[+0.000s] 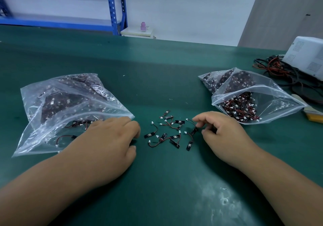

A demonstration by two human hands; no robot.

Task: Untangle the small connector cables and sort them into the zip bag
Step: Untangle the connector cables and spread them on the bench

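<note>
Several small connector cables [168,131], black tabs with red-black wires and white plugs, lie loose on the green table between my hands. My left hand [108,138] rests flat at the mouth of the left zip bag [52,103], fingers straight, holding nothing I can see. My right hand [222,133] has curled fingers and pinches one cable [194,129] at the right edge of the pile. The right zip bag [253,100] lies open toward me, full of tangled cables.
A white device [305,56] with a heap of red and black wires [279,68] sits at the far right. A yellow-handled tool [312,115] lies beside the right bag. Blue shelving [117,7] stands beyond the table's far edge.
</note>
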